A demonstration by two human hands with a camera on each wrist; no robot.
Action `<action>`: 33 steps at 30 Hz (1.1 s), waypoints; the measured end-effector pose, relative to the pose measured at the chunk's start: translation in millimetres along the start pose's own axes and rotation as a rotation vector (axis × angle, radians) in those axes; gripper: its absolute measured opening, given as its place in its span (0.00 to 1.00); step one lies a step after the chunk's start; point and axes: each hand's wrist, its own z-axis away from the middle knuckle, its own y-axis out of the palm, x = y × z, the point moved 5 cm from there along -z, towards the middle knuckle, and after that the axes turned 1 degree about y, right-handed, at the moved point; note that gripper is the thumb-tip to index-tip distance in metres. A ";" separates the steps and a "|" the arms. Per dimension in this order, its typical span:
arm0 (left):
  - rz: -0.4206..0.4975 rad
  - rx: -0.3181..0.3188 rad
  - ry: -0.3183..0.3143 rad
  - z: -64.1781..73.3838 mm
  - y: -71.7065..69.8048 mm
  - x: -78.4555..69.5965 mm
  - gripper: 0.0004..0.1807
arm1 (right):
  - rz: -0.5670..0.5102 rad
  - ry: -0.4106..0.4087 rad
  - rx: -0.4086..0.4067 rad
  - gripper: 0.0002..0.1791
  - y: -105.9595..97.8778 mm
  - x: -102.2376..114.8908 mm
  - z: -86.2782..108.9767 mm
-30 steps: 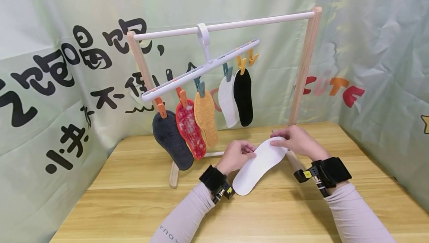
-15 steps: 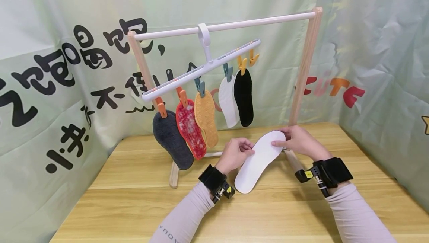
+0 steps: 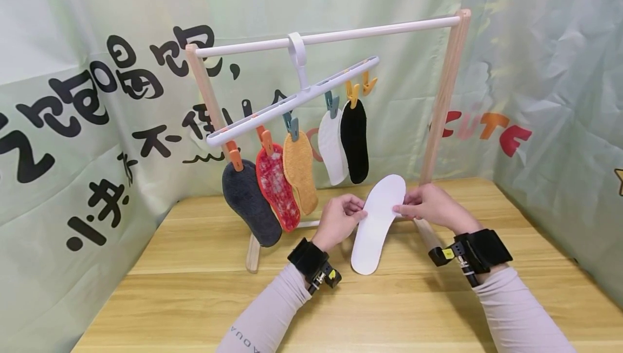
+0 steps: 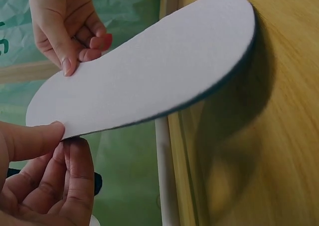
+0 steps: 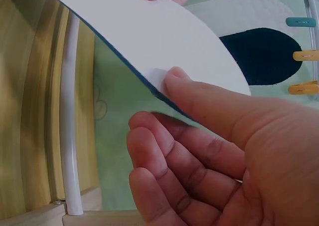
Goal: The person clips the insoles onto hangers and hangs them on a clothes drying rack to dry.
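A white-faced insole (image 3: 378, 228) with a dark bluish underside is held above the table between both hands. At its left edge the left hand (image 3: 339, 220) pinches it, thumb on the white face and fingers behind. The right hand (image 3: 430, 207) pinches the opposite edge, its thumb (image 5: 199, 96) on the white face; the other fingers curl behind. Beyond the hands a white hanger (image 3: 303, 92) carries clipped insoles: dark grey (image 3: 250, 201), red mottled (image 3: 277, 188), yellow (image 3: 299, 172), white (image 3: 333, 147) and black (image 3: 354, 142). A yellow clip (image 3: 368, 84) at the hanger's far end holds nothing.
The hanger hooks over the white rod (image 3: 375, 31) of a wooden-legged stand (image 3: 443, 99). A lower white bar (image 5: 71, 121) joins the stand's legs near the wooden table (image 3: 194, 288). A printed curtain (image 3: 121, 180) encloses the back and sides.
The insole has turned from a slant to nearly upright, its upper end rising and moving left. The right hand's grip has shifted from the upper end down to the side edge.
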 end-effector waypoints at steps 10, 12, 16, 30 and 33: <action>0.039 -0.032 -0.017 -0.9 -2.5 0.1 0.04 | -0.036 -0.012 0.018 0.17 4.5 2.0 -1.9; 0.045 -0.034 -0.017 -0.8 -3.1 -0.1 0.04 | -0.037 -0.014 0.020 0.16 4.7 3.1 -2.1; 0.055 -0.026 -0.012 -0.2 -3.2 -2.2 0.05 | -0.039 -0.029 0.018 0.16 3.9 6.4 -1.3; 0.053 0.001 0.024 -2.6 -1.4 -3.8 0.06 | -0.067 -0.039 0.004 0.12 1.3 9.3 0.2; 0.077 0.012 0.016 -2.1 -1.0 -4.9 0.05 | -0.064 -0.039 -0.002 0.12 0.3 10.4 1.1</action>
